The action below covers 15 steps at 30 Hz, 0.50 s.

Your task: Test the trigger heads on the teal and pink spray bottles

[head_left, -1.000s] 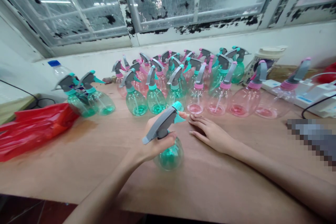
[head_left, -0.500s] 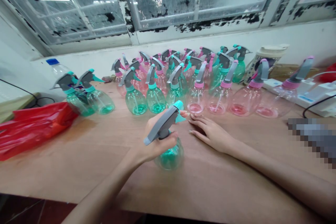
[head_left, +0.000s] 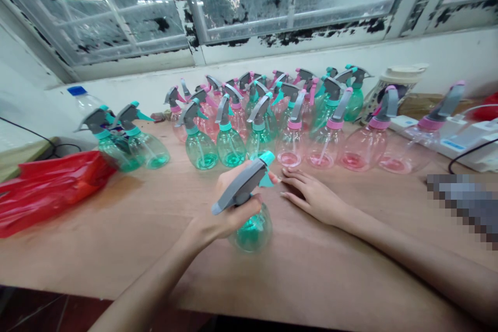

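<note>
In the head view, my left hand is wrapped round the neck of a green spray bottle, just under its grey head. The bottle stands on the wooden table, with its turquoise nozzle turned away to the right. Part of its neck and trigger is hidden by my fingers. My right hand lies on the table to the right of this bottle, fingers stretched and slightly apart, holding nothing. Just beyond my hands runs a front row of green spray bottles and pink spray bottles.
More spray bottles crowd behind the front row. Two green ones stand at left beside a red plastic bag and a blue-capped bottle. At right are a white power strip, a pale cup and a pixelated object.
The head of the held bottle has shifted slightly to the right and its trigger sits lower, with my left hand still around it. My right hand has stayed in place.
</note>
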Available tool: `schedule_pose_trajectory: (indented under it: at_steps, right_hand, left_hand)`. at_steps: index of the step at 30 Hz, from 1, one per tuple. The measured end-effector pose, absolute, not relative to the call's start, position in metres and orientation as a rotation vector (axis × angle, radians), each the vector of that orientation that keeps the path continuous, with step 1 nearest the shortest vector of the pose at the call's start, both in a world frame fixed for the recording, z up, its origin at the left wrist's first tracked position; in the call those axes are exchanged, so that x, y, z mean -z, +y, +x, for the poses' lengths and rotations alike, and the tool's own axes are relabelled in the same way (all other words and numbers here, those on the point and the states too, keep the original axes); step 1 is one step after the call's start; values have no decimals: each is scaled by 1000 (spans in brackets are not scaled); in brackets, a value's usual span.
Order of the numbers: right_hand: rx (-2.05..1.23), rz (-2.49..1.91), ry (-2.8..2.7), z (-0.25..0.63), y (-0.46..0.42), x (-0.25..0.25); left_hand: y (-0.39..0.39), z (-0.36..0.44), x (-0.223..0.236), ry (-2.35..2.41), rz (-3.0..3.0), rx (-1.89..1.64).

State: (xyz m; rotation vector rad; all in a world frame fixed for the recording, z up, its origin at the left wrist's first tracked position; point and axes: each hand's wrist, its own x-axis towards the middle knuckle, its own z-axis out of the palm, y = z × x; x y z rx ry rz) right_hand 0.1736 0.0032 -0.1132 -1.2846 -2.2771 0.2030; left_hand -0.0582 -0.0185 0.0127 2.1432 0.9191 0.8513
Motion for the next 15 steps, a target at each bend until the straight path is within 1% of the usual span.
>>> schedule_pose_trajectory:
  at_steps: [7, 15]
  right_hand:
    - [-176, -1274, -2283, 173, 3, 113]
    - [-192, -1275, -2272, 173, 3, 113]
  left_hand:
    - [-19, -57, -11, 826, 1983, -970]
    - [-22, -52, -8, 905, 1948, -1054]
